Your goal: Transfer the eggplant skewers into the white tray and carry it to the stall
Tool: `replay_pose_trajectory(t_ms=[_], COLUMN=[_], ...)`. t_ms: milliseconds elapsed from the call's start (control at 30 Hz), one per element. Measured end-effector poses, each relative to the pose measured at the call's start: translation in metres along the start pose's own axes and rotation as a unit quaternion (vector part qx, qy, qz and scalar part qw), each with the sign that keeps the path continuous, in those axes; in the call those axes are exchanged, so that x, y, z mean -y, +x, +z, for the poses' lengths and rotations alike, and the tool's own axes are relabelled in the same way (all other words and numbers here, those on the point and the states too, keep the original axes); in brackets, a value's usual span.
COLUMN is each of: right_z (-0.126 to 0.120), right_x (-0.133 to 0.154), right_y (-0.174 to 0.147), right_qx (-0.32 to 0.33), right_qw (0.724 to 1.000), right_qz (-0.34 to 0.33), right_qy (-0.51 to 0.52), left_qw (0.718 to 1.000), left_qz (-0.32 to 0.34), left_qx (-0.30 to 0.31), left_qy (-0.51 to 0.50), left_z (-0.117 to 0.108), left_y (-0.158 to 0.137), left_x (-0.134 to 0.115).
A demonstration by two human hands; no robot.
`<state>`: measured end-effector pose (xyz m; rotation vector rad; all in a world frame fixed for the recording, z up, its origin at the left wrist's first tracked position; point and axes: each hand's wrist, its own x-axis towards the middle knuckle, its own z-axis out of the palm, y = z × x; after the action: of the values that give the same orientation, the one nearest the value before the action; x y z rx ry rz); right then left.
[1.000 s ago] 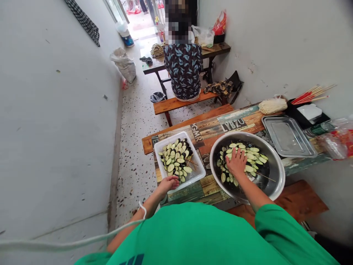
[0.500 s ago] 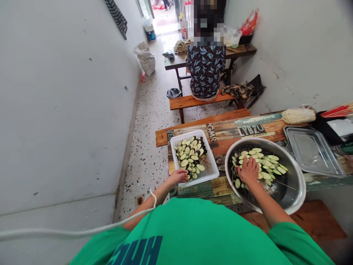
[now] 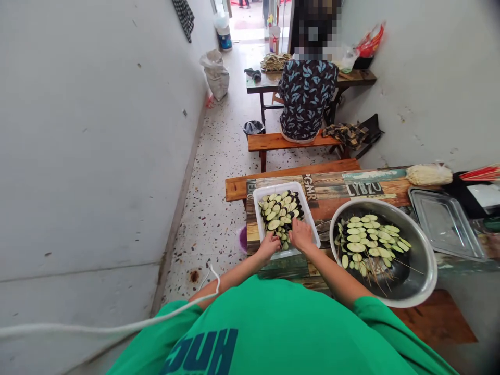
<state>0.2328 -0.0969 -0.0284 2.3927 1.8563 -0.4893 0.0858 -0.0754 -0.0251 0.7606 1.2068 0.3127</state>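
Observation:
Skewered eggplant slices (image 3: 275, 208) lie in overlapping rows in a white plastic tray (image 3: 316, 237) in front of me. At the tray's near left edge, my left hand (image 3: 270, 246) is closed around the end of an eggplant skewer. My right hand (image 3: 302, 235) reaches over the tray's near right part, its fingers pinched on the stick side of an eggplant skewer. The fingers partly cover what they hold. To the right, more skewered eggplant slices (image 3: 371, 237) rest in a large metal basin (image 3: 427, 278), their thin sticks pointing towards me.
A clear lidded tray (image 3: 447, 221), a bagged pale bundle (image 3: 428, 175) and red sticks (image 3: 480, 173) are at the table's right. Beyond, a person (image 3: 307, 99) sits on a wooden bench (image 3: 273, 141). A white cable (image 3: 117, 329) runs past my left arm.
My right hand has left the basin and come over to the white tray. My left hand has moved slightly right, onto the skewers there. The view has shifted a little.

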Motion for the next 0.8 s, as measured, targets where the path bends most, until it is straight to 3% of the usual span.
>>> replay_pose_trajectory(t_ms=[167, 400, 633, 800], right_z=[-0.008, -0.031, -0.042, -0.051], right_x=[-0.003, -0.018, -0.013, -0.003], right_y=[0.005, 0.044, 0.115, 0.129], right_qx=[0.016, -0.011, -0.02, 0.007], right_qw=[0.997, 0.983, 0.94, 0.912], right_qz=[-0.074, -0.179, -0.324, -0.377], right_qy=[-0.021, -0.041, -0.106, -0.164], left_qw=[0.978, 0.975, 0.977, 0.987], left_qz=[-0.1, -0.101, -0.12, -0.046], left_qx=[0.01, 0.043, 0.082, 0.058], left_qy=[-0.183, -0.192, -0.154, -0.14], left_z=[0.003, 0.01, 0.001, -0.013], left_y=[0.001, -0.006, -0.048, -0.067], left_x=[-0.022, -0.047, -0.033, -0.027])
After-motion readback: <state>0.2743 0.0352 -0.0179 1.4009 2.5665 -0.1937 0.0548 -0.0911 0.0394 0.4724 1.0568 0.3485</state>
